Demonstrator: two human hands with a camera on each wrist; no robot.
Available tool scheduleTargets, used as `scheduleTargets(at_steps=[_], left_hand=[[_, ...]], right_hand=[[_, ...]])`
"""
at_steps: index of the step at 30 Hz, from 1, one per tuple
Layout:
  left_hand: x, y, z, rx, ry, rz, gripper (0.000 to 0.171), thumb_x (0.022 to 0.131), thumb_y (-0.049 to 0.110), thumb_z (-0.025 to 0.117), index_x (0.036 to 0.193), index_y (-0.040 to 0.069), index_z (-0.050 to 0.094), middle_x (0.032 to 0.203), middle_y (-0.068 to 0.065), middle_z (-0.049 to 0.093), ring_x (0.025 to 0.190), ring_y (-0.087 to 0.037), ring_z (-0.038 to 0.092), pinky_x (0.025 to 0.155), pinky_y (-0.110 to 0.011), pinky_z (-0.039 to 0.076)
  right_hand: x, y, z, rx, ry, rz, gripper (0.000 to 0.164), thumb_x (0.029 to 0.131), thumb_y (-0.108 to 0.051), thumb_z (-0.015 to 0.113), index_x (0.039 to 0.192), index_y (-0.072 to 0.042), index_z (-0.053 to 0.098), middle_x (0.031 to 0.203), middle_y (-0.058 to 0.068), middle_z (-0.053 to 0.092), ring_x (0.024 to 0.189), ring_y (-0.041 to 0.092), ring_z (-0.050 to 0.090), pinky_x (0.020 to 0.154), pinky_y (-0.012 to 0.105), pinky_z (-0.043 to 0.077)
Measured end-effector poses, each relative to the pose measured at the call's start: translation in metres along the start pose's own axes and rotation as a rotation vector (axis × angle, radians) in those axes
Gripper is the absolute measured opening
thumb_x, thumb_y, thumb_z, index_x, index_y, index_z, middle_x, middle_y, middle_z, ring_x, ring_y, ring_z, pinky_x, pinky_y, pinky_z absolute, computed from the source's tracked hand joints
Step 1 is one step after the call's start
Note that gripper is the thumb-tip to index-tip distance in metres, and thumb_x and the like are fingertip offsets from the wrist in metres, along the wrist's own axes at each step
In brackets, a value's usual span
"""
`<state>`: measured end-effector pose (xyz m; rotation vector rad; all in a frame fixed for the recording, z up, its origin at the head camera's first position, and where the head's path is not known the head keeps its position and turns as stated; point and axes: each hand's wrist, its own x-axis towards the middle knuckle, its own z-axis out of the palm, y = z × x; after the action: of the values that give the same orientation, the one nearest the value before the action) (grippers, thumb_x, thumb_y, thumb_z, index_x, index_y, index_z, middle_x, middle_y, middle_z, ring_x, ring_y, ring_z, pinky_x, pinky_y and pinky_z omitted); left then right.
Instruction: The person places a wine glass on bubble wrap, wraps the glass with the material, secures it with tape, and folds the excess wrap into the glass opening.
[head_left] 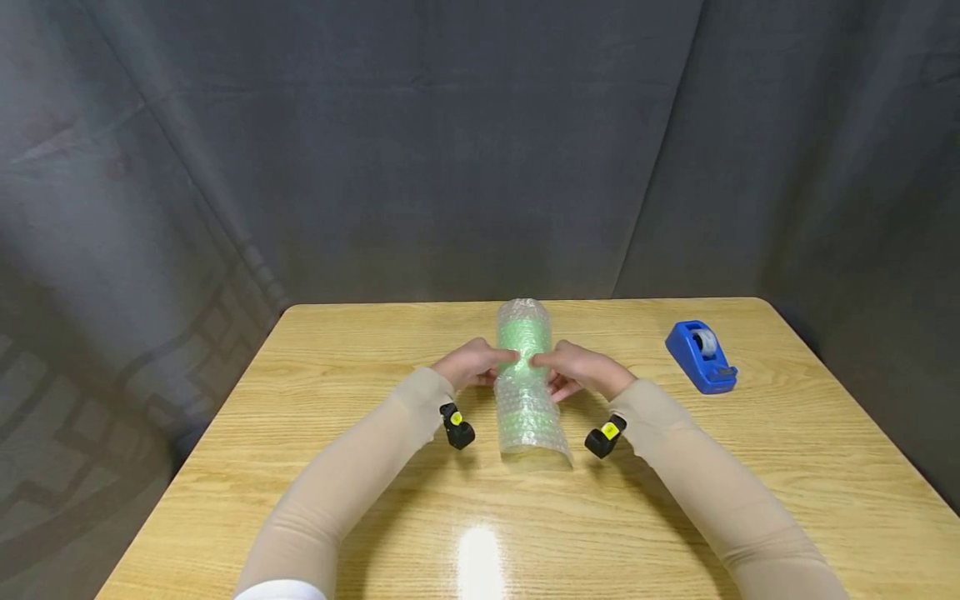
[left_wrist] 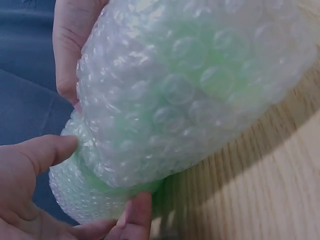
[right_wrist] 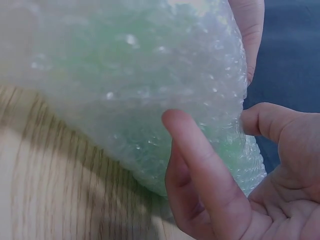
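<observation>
A long roll of bubble wrap [head_left: 528, 408] lies on the table, pointing away from me, with something pale green [head_left: 522, 335] showing through it. What the green contents are is hidden by the wrap. From the left, my left hand [head_left: 474, 362] grips the roll, thumb on top and fingers low at its side. My right hand [head_left: 588, 368] holds it from the opposite side, its thumb close to the left one. In the right wrist view, fingers [right_wrist: 205, 170] curl against the bubbly surface. The near end of the wrap flares out as a loose, flattened edge.
A blue tape dispenser [head_left: 702, 358] with a roll of clear tape stands at the back right of the wooden table [head_left: 360, 350]. Dark grey curtains [head_left: 450, 150] hang behind the table and along both sides.
</observation>
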<state>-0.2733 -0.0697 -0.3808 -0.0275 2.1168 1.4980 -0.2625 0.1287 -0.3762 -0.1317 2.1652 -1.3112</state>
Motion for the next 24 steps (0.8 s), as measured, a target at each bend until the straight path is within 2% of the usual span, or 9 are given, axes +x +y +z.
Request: scheduleTargets(at_steps=[3,6,10,14,16,19,24], left_hand=[[-0.002,0.003,0.001,0.035,0.028,0.017,0.048,0.092,0.025,0.065,0.125,-0.002,0.042,0.094,-0.005,0.043,0.078,-0.018,0.045,0.083,-0.035,0.049],[-0.003,0.006,0.003,0.078,0.057,0.039,0.057,0.092,0.023,0.064,0.135,-0.001,0.035,0.111,-0.008,0.045,0.09,-0.021,0.05,0.087,-0.038,0.05],[-0.005,0.011,0.005,0.21,0.099,0.062,0.042,0.095,0.029,0.059,0.12,-0.004,0.049,0.108,-0.013,0.053,0.094,-0.025,0.056,0.09,-0.043,0.052],[-0.004,0.016,0.007,0.357,0.16,0.077,0.057,0.094,0.049,0.055,0.117,-0.004,0.055,0.108,-0.013,0.058,0.097,-0.026,0.059,0.089,-0.043,0.053],[-0.003,0.017,0.008,0.387,0.174,0.088,0.064,0.092,0.055,0.056,0.118,-0.003,0.055,0.109,-0.012,0.059,0.097,-0.026,0.06,0.086,-0.042,0.054],[0.0,0.017,0.011,0.419,0.194,0.107,0.063,0.088,0.058,0.06,0.111,0.0,0.057,0.096,-0.009,0.059,0.085,-0.023,0.06,0.077,-0.039,0.055],[0.002,0.019,0.015,0.447,0.221,0.084,0.048,0.086,0.054,0.066,0.088,0.007,0.054,0.07,-0.001,0.045,0.061,-0.018,0.048,0.059,-0.031,0.048]], right_hand=[[0.001,-0.001,0.001,0.0,0.004,0.011,0.025,0.096,-0.023,0.049,0.094,0.001,0.055,0.074,0.005,0.055,0.06,0.011,0.055,0.057,0.024,0.056],[0.001,-0.002,0.001,0.002,0.007,0.019,0.024,0.097,-0.023,0.049,0.094,0.0,0.054,0.074,0.005,0.054,0.06,0.012,0.055,0.056,0.024,0.056],[0.001,-0.003,0.001,-0.001,0.0,0.02,0.024,0.097,-0.023,0.048,0.093,0.0,0.054,0.074,0.006,0.053,0.06,0.012,0.055,0.057,0.024,0.056],[0.001,-0.003,0.001,-0.01,-0.001,0.024,0.024,0.098,-0.023,0.048,0.09,-0.001,0.053,0.075,0.006,0.052,0.06,0.012,0.055,0.057,0.024,0.056],[0.002,-0.003,0.001,-0.012,0.0,0.029,0.023,0.098,-0.023,0.047,0.089,-0.002,0.053,0.075,0.006,0.052,0.059,0.012,0.054,0.057,0.024,0.056],[0.002,-0.003,0.001,-0.011,-0.003,0.029,0.023,0.098,-0.023,0.047,0.089,-0.002,0.052,0.076,0.006,0.05,0.059,0.012,0.054,0.057,0.024,0.056],[0.0,-0.004,0.001,-0.002,-0.002,0.021,0.022,0.098,-0.023,0.048,0.092,-0.001,0.049,0.078,0.007,0.049,0.06,0.012,0.054,0.056,0.023,0.056]])
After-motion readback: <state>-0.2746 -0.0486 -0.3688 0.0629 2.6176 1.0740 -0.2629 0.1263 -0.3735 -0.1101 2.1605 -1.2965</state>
